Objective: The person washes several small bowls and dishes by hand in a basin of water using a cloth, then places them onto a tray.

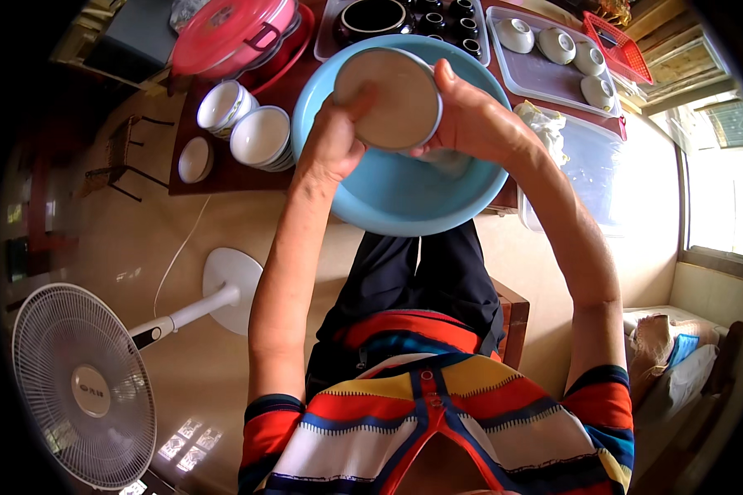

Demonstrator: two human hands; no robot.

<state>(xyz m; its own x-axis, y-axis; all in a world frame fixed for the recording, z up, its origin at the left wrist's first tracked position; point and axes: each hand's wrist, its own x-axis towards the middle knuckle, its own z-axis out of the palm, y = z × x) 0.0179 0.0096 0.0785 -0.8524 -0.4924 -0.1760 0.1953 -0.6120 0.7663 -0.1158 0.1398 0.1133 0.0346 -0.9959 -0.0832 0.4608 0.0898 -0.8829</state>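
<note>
A round white bowl (399, 114) with a blue rim is tilted so that its inside faces me. Around its left side my left hand (335, 141) is closed, the thumb reaching over the inner surface. My right hand (480, 120) grips the opposite side, thumb raised near the rim and fingers partly hidden behind the bowl. Both hands are above a large light-blue plastic basin (402, 201). Something pale and blurred (452, 163) shows in the basin below my right hand; what it is I cannot tell.
Stacked bowls (260, 136) and a small bowl (195, 159) stand left on the dark red table (247, 182). Upturned bowls (557, 46) lie in a clear plastic tray (532, 74); black cups (433, 23) fill another. A pedestal fan (86, 387) stands on the floor at left.
</note>
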